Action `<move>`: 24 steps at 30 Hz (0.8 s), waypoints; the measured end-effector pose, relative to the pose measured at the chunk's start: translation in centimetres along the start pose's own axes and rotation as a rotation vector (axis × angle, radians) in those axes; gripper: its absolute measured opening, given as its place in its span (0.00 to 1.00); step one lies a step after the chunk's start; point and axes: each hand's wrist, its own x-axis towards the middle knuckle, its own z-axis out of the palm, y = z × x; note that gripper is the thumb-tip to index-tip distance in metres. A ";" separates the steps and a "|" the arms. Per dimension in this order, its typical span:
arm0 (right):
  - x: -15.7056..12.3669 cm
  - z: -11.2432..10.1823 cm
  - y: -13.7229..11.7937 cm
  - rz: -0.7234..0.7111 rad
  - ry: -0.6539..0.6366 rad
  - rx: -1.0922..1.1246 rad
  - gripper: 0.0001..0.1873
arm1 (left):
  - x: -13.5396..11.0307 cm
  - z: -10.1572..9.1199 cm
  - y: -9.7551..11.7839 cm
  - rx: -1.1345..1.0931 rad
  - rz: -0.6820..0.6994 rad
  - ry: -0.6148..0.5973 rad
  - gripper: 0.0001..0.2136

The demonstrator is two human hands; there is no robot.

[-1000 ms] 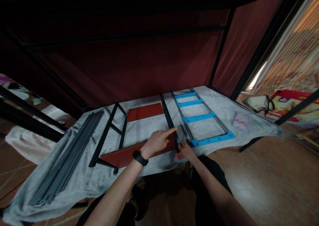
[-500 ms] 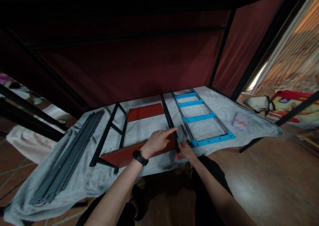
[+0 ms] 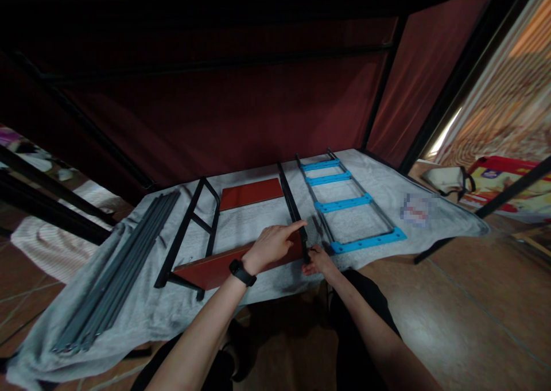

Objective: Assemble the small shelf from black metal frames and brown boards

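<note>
My left hand [image 3: 272, 245], with a black watch at the wrist, lies over the top edge of the front reddish-brown board [image 3: 215, 269]. Its index finger stretches out to the right and touches the right black metal side frame [image 3: 291, 198]; the other fingers look bent around the board and are partly hidden. Low at the near end of that frame, my right hand [image 3: 317, 260] is closed, palm turned up, around a thin dark tool [image 3: 314, 250] too small to make out well. The left black side frame [image 3: 183, 239] stands at the board's other end. A second reddish-brown board [image 3: 250, 193] spans the frames farther back.
A bundle of grey metal tubes [image 3: 120, 270] lies at the left on the grey cloth [image 3: 172, 316]. To the right is a ladder-like rack with blue crosspieces [image 3: 344, 204]. A dark red panel [image 3: 241, 115] rises behind the table. A white bag [image 3: 443, 179] sits at the far right.
The fingers of my right hand have shifted slightly at the frame's near end, and the thin dark tool shows more clearly. My left hand stays in place.
</note>
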 end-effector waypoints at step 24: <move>-0.9 0.2 -0.5 0.001 0.013 -0.028 0.07 | 0.0 -0.2 0.2 0.007 -0.025 -0.031 0.34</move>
